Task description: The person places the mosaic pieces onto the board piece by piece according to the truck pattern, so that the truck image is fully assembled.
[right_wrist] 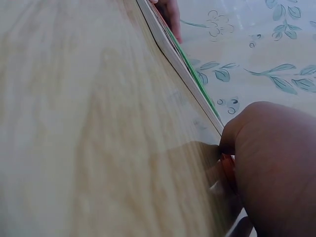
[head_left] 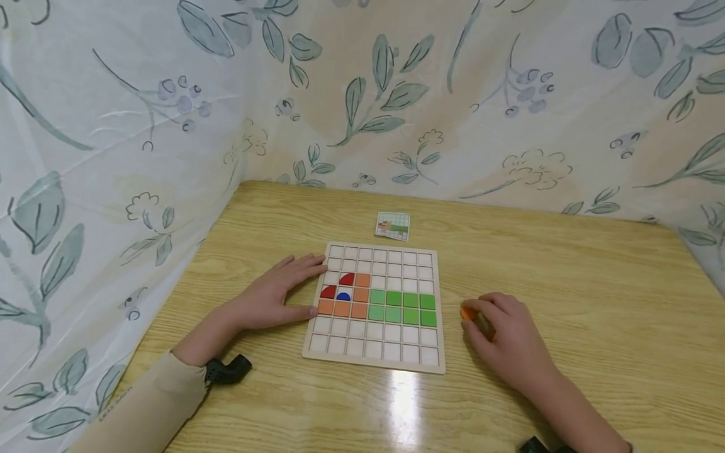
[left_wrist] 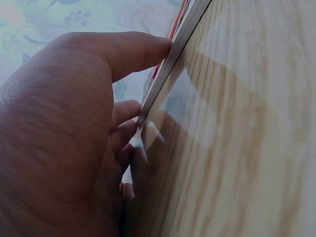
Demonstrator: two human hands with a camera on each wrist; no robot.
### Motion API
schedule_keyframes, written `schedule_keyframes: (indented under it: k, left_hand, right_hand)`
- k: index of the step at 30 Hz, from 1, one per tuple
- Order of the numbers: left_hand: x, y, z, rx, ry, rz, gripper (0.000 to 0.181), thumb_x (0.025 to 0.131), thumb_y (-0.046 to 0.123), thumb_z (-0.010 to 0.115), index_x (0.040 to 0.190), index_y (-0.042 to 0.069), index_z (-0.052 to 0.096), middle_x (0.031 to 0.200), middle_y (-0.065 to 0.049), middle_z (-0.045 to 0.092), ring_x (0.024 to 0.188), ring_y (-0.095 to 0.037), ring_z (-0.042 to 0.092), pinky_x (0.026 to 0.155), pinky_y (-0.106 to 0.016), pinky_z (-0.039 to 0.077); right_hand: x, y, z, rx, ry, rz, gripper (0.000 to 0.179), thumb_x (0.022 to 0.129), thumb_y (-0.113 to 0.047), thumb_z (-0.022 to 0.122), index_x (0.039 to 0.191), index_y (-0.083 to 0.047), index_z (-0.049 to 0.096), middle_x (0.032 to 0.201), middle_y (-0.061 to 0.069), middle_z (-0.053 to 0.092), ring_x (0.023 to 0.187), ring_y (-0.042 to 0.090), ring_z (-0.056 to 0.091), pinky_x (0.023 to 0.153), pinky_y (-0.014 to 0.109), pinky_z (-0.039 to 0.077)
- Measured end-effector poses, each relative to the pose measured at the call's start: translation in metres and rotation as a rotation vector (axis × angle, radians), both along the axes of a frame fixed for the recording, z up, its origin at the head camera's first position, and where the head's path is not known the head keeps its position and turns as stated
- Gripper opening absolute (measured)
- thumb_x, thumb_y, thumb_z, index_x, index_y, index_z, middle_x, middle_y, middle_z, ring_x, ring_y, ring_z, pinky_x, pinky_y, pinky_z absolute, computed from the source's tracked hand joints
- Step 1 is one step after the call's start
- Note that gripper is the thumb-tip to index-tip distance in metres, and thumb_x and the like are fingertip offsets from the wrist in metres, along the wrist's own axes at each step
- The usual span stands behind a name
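A wooden grid board [head_left: 374,347] lies flat on the table, partly filled with orange, red, blue, light green and green pieces. My left hand [head_left: 272,292] rests at its left side, thumb and fingertips touching the rim with the fingers fairly straight. In the left wrist view the thumb [left_wrist: 140,52] meets the board's edge. To the right of the board, my right hand [head_left: 506,333] pinches an orange piece [head_left: 467,313] low over the table. Part of that orange piece [right_wrist: 228,168] shows in the right wrist view; the hand hides the rest.
Behind the board lies a small card [head_left: 393,225] printed with a coloured grid pattern. The wood-grain table [head_left: 538,251] extends around the board on all sides. Cloth with a leaf print [head_left: 396,94] hangs along the back and left edges of the table.
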State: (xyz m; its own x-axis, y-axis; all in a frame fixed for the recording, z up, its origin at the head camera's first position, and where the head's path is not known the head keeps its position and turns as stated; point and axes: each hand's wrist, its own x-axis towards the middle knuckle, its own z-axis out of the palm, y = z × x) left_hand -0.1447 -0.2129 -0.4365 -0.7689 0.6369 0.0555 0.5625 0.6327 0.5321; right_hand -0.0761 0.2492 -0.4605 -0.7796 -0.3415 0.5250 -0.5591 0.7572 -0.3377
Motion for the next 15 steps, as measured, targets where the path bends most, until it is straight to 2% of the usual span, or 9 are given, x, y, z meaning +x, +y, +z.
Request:
schedule_keyframes:
  k: [5, 15]
  left_hand:
    - [-0.0004, -0.0012, -0.0006, -0.005, -0.002, 0.002, 0.086, 0.099, 0.050, 0.078, 0.170, 0.017, 0.043, 0.179, 0.000, 0.030, 0.166, -0.023, 0.022, 0.136, -0.052, 0.008]
    - [-0.0004, -0.0002, -0.0002, 0.004, 0.000, -0.005, 0.085, 0.099, 0.049, 0.077, 0.169, 0.015, 0.043, 0.178, 0.000, 0.030, 0.166, -0.024, 0.022, 0.136, -0.052, 0.007]
  right_hand:
    - [-0.0018, -0.0005, -0.0003, -0.018, -0.015, 0.001, 0.025, 0.087, -0.006, 0.088, 0.111, -0.006, 0.082, 0.100, -0.001, 0.071, 0.092, 0.020, 0.063, 0.080, 0.043, 0.050]
    - [-0.0016, -0.0027, 0.0002, -0.047, -0.015, -0.010, 0.026, 0.084, -0.001, 0.088, 0.109, -0.009, 0.083, 0.098, -0.004, 0.072, 0.090, 0.020, 0.063, 0.082, 0.045, 0.048]
